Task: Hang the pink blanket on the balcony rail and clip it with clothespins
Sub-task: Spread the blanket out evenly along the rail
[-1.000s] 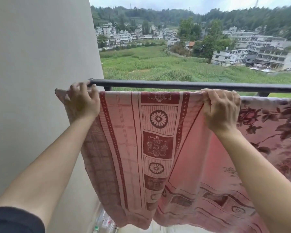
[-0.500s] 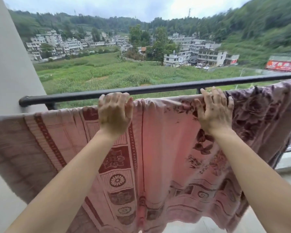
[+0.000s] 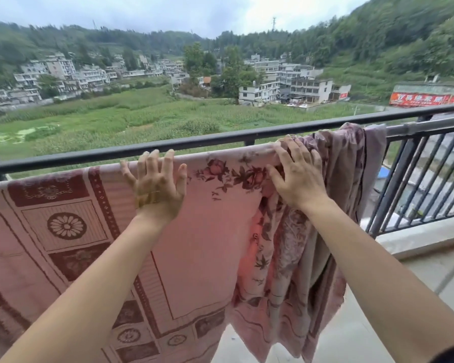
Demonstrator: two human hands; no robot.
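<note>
The pink blanket (image 3: 199, 231), patterned with dark red medallions and flowers, hangs over a grey inner bar (image 3: 425, 126) just in front of the dark balcony rail (image 3: 220, 138). Its left part hangs flat. Its right end is bunched in folds near the corner post. My left hand (image 3: 155, 184) lies flat on the blanket's top edge with its fingers spread. My right hand (image 3: 296, 174) rests with spread fingers on the bunched fabric, where the folds begin. No clothespin is in view.
A barred railing section (image 3: 417, 179) runs back along the right side above a concrete curb (image 3: 425, 237). The balcony floor (image 3: 351, 323) shows below the blanket. Fields, buildings and wooded hills lie beyond the rail.
Both hands have moved right along the rail, from the wall end toward the corner post. Their grip on the top edge has loosened into spread fingers. The view has turned right.
</note>
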